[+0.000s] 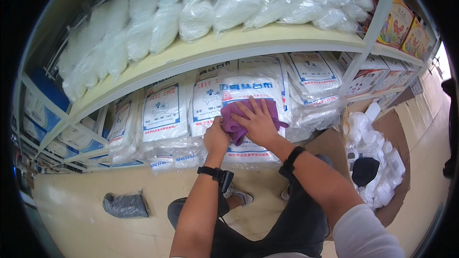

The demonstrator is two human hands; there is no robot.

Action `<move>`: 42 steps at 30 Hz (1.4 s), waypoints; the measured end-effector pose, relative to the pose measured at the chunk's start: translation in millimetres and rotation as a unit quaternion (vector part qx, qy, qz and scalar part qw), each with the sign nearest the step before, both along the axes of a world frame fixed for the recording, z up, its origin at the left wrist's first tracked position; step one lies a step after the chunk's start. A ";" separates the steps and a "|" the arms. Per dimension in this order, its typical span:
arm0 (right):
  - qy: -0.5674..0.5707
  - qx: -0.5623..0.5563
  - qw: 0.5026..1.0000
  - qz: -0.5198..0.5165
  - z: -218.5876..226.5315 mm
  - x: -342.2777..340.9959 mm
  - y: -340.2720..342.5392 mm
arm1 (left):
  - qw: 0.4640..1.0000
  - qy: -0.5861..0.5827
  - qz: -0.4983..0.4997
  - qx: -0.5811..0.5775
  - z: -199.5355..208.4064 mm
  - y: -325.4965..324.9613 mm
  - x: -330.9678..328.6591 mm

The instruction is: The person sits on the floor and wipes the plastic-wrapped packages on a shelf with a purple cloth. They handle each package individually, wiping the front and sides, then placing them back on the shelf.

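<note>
A crumpled purple cloth point(233, 125) lies against the front of a white plastic packet point(253, 87) with blue print. My right hand point(258, 123) presses on the cloth, its fingers spread out flat. Beside the cloth's left edge, my left hand point(216, 136) is closed at the side of the same packet, with some fingertips hidden. Similar packets point(161, 110) stand to the left, and another stack point(311, 74) sits to the right on the same low shelf.
Bagged white bundles point(196, 16) fill the upper shelf point(215, 48). At right, an open cardboard box point(400, 162) holds white plastic bags and a black item point(365, 171). A dark wrapped bundle point(126, 204) lies on the floor. Printed boxes point(396, 21) stand at far right.
</note>
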State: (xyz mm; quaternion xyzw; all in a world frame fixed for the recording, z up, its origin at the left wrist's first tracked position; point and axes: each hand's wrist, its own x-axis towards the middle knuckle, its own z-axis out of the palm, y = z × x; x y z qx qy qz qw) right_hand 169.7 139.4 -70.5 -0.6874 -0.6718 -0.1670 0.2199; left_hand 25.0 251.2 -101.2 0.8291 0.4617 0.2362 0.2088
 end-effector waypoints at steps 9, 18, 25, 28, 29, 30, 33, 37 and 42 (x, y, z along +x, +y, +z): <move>0.110 -0.020 0.966 -0.233 5.9 94.2 29.0 | 0.990 0.068 0.049 -0.116 24.8 7.6 13.0; 0.110 0.150 0.981 -0.060 17.1 31.0 69.6 | 0.961 0.118 -0.226 0.104 21.7 4.3 23.7; 0.009 -0.098 0.974 -0.205 14.1 68.0 97.9 | 0.968 0.105 -0.213 0.076 16.2 7.8 25.5; 0.111 -0.043 0.953 -0.278 24.8 111.8 74.9 | 0.965 0.158 -0.207 0.023 24.7 4.5 37.3; 0.127 -0.065 0.940 -0.308 26.6 119.0 72.0 | 0.966 0.162 -0.201 0.013 26.8 4.5 39.0; 0.144 -0.087 0.926 -0.337 31.9 121.0 70.0 | 0.966 0.168 -0.195 0.003 29.0 4.2 39.0; 0.112 -0.034 0.944 -0.310 37.4 104.7 61.8 | 0.968 0.165 -0.189 -0.003 31.0 8.4 42.7; 0.048 -0.087 0.971 -0.216 12.8 44.3 34.9 | 0.973 0.114 -0.200 0.023 26.7 8.9 35.1; 0.141 -0.032 0.955 -0.260 1.5 67.1 35.1 | 0.987 -0.089 -0.115 0.064 17.7 -19.4 10.7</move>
